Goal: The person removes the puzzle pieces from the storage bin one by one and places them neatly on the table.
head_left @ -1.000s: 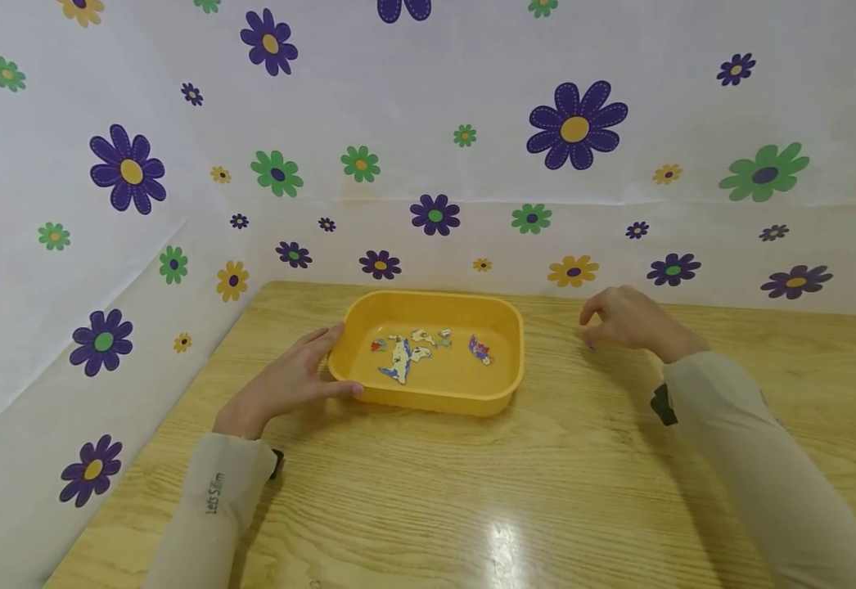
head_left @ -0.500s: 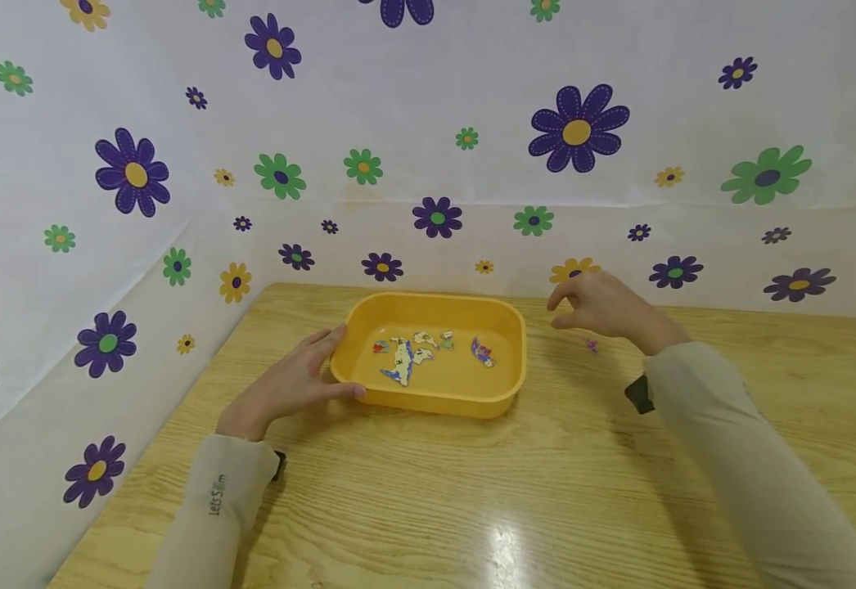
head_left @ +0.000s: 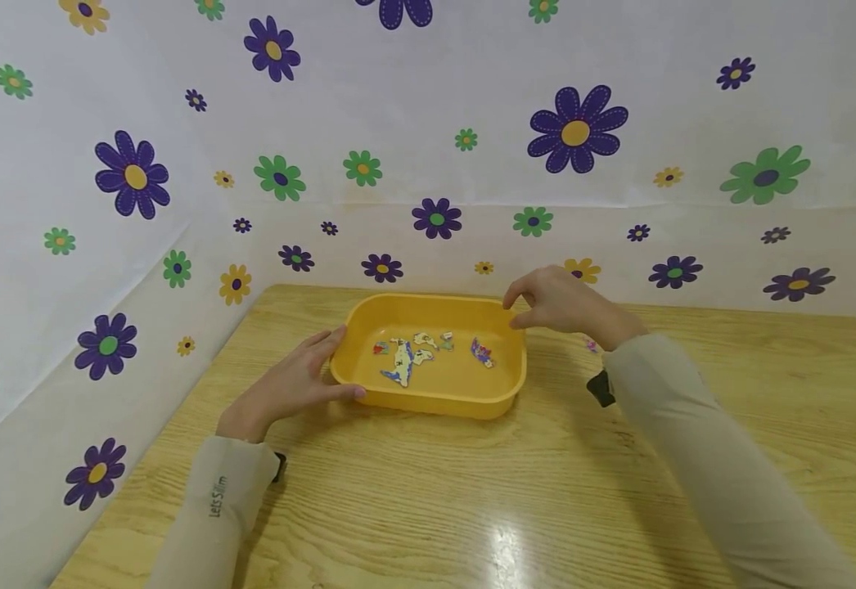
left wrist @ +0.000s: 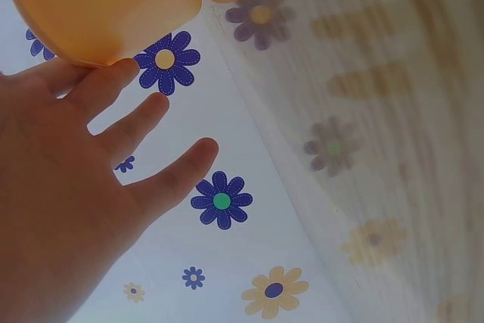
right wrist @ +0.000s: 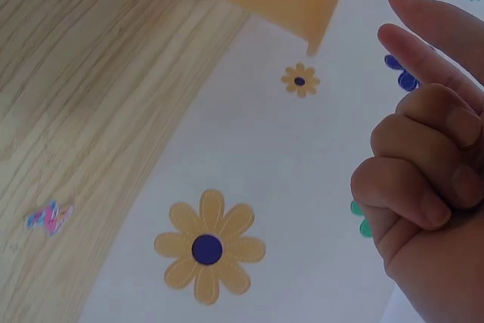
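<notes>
A yellow plastic tray (head_left: 428, 402) stands on the table with several small colourful cut-out pieces in it, among them a cream-and-blue one (head_left: 399, 364) and a purple-red one (head_left: 482, 352). My left hand (head_left: 288, 384) rests at the tray's left end, fingers against the side and thumb at the front rim; in the left wrist view its fingers are spread and straight. Over the tray's back right corner hovers my right hand (head_left: 564, 301). Its thumb and index finger are apart with nothing between them; the other fingers are curled in the right wrist view.
A small pink-and-purple cut-out (right wrist: 51, 218) lies on the wooden table (head_left: 428, 507), right of the tray and partly behind the right forearm in the head view. A white sheet with flower prints (head_left: 575, 133) rises behind the table and along its left side.
My right hand has moved left from the small pink cut-out to above the tray's right corner, leaving the cut-out on the table. The left hand and tray stay put.
</notes>
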Motion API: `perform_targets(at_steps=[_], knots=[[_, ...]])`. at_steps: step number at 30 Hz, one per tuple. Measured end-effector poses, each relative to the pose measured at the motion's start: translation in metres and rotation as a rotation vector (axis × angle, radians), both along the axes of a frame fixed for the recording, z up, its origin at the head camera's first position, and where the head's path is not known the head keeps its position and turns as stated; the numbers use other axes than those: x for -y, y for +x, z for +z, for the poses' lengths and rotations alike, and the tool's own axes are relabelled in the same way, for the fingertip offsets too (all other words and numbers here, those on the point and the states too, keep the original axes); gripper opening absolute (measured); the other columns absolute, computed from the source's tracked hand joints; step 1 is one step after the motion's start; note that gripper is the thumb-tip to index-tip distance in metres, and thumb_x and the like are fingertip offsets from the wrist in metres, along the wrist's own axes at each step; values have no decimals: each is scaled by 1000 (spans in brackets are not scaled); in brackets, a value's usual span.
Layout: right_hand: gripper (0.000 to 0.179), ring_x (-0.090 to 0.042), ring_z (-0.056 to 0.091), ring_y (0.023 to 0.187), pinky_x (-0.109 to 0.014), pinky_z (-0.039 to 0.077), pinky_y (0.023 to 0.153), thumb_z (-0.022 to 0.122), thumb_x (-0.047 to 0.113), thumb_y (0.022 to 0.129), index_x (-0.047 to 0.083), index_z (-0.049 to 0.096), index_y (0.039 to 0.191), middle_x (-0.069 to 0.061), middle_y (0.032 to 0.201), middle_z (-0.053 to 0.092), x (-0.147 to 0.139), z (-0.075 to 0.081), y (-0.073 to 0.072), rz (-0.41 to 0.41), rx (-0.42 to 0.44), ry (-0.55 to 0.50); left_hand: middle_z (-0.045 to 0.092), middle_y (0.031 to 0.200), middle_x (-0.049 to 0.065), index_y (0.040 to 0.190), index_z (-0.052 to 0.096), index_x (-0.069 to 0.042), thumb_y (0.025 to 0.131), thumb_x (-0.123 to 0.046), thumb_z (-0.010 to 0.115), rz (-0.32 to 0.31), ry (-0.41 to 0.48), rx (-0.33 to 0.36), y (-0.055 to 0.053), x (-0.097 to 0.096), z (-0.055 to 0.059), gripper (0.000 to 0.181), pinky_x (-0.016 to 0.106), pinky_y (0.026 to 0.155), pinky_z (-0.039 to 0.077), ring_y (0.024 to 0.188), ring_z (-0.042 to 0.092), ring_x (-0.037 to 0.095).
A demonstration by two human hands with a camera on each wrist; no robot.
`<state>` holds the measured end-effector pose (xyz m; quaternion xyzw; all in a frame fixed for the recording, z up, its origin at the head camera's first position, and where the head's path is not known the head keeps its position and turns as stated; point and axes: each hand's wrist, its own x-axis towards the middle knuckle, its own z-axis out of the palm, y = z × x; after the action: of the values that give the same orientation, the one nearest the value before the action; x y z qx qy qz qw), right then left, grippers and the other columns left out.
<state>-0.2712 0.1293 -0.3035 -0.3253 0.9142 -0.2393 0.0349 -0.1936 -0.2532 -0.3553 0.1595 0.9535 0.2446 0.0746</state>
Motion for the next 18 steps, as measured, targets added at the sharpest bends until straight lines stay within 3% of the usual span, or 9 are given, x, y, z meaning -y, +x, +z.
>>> perform_targets(at_steps=[9, 18], knots=[[26, -20, 46, 71, -32, 38, 65, 79, 11, 86, -2, 75, 108, -3, 73, 54, 24, -4, -3, 53, 18, 93, 25, 165, 18, 161, 21, -4, 84, -64, 73, 5, 4, 1, 0, 0, 0, 112, 65, 116, 22, 151, 18, 40], [25, -19, 44, 70, -29, 36, 64, 80, 11, 85, -4, 75, 105, -3, 73, 53, 38, -9, -5, 91, 14, 108, 26, 164, 18, 161, 21, -3, 84, -62, 75, -6, 11, -8, -1, 0, -1, 110, 63, 117, 21, 151, 19, 40]])
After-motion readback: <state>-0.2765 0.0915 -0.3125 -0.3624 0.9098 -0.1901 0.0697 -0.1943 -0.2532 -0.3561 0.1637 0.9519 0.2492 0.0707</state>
